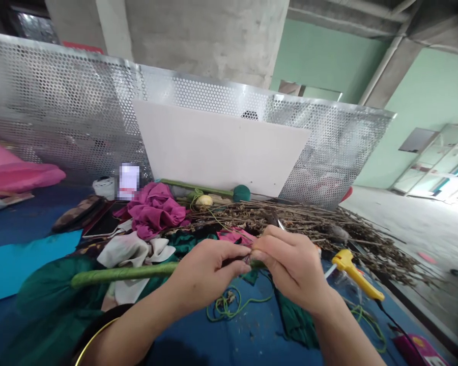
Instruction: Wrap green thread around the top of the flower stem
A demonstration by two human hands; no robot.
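A green wrapped stem (125, 274) lies across in front of me, with a dark green fabric bloom (49, 284) at its left end. My left hand (204, 272) is closed around the stem, thumb and forefinger pinching towards its right part. Right against those fingertips, my right hand (290, 259) is closed too, fingers bent over the stem; its exact grip is partly hidden. A thin green string runs from near a pale yellow ball (204, 201) towards my fingers. Just behind my right hand a dark and metal tool (277, 219) shows; whether I hold it I cannot tell.
Dried twigs (309, 218) lie along the back right. A yellow glue gun (356, 274) rests to the right, its cord trailing. Purple cloth (156, 208), white cloth (125, 249), green cloth (295, 315) and loose green string (229, 305) lie about. A white board (221, 147) leans behind.
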